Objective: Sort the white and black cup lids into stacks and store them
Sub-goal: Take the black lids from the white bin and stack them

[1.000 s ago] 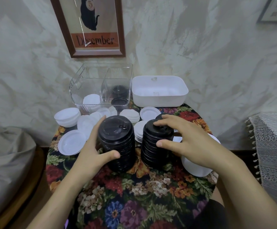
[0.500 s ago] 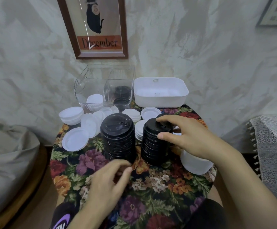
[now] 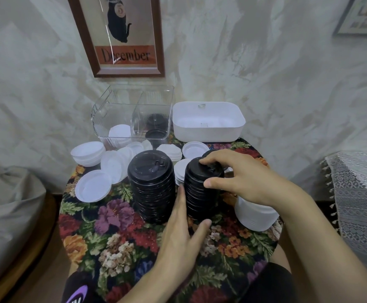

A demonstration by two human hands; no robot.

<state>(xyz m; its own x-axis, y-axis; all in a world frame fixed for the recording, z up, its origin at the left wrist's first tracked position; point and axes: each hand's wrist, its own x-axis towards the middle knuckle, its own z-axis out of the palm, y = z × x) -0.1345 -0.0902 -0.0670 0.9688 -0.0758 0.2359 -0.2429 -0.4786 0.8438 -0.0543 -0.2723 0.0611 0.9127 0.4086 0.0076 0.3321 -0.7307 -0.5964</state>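
We gripped the right black stack [image 3: 197, 197] in our right hand [image 3: 241, 178], left hand [image 3: 182, 235] spread at its base; white lids [image 3: 112, 165] mid-left lay unstacked.

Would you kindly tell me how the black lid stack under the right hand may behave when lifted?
The right black lid stack is tall and narrow, so it probably tips easily; the right hand grips its top and the left hand touches its side. As separate nested lids, it may split if lifted by the top alone.

The left black lid stack [image 3: 152, 189] and the right black lid stack [image 3: 200, 193] stand upright side by side on the tabletop [image 3: 117, 232]; white lids [image 3: 92, 189] lie loose behind.
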